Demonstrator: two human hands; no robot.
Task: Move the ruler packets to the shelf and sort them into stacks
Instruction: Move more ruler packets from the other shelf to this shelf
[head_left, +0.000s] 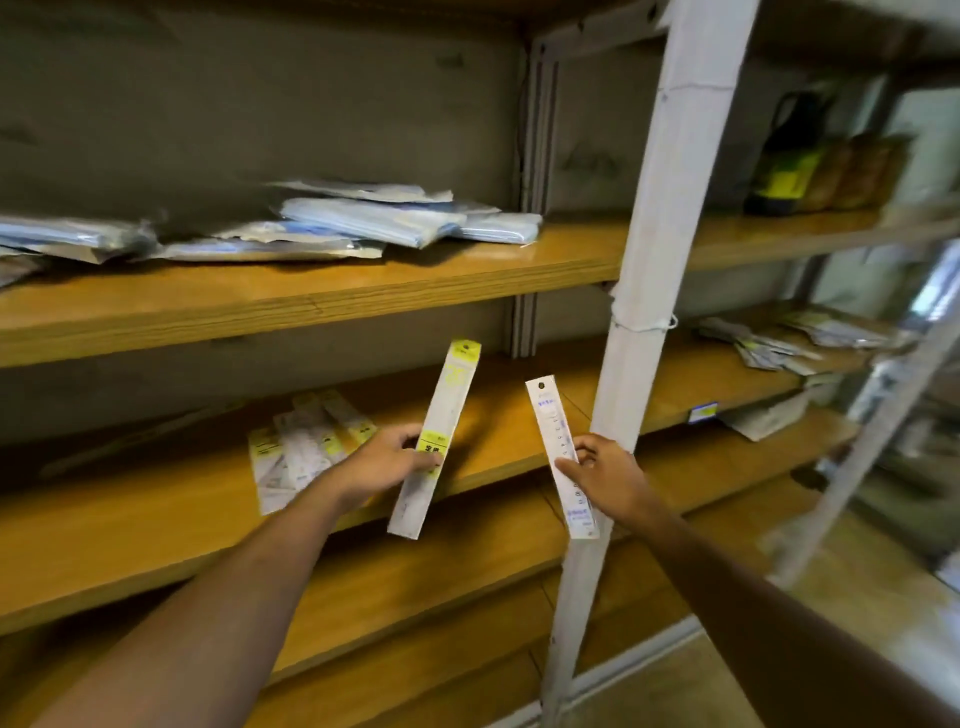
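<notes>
Wooden shelf, both hands gripping ruler packets

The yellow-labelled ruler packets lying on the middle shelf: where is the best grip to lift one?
Take the near end of a ruler packet, coming from the front of the shelf. The packets are long, flat and fanned out, with that end pointing toward the open edge.

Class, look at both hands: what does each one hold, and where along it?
Left hand grips a yellow-labelled ruler packet just below its middle. Right hand pinches a blue-printed ruler packet around its middle.
</notes>
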